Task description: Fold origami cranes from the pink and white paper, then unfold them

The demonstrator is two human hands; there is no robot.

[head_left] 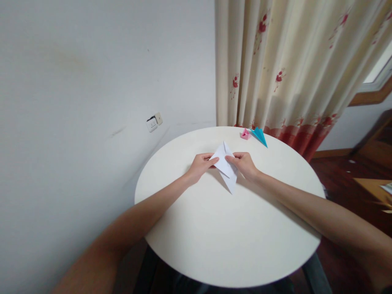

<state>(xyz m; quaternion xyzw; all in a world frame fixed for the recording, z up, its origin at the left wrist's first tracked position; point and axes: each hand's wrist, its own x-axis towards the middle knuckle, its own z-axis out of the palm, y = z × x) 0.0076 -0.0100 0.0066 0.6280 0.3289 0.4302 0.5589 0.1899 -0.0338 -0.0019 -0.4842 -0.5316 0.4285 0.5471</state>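
Observation:
A folded white paper [226, 167], pointed at both ends, lies on the round white table [226, 237] a little beyond its middle. My left hand [200, 165] pinches the paper's left side with thumb and fingers. My right hand [245, 164] grips its right side, fingers curled over the upper flap. Both forearms stretch across the tabletop toward it.
A small pink folded paper piece [245, 134] and a blue folded paper shape [260, 136] sit at the table's far edge. A cream curtain with red flowers [290, 73] hangs behind. A wall socket [154, 121] is on the left wall. Dark wood floor lies to the right.

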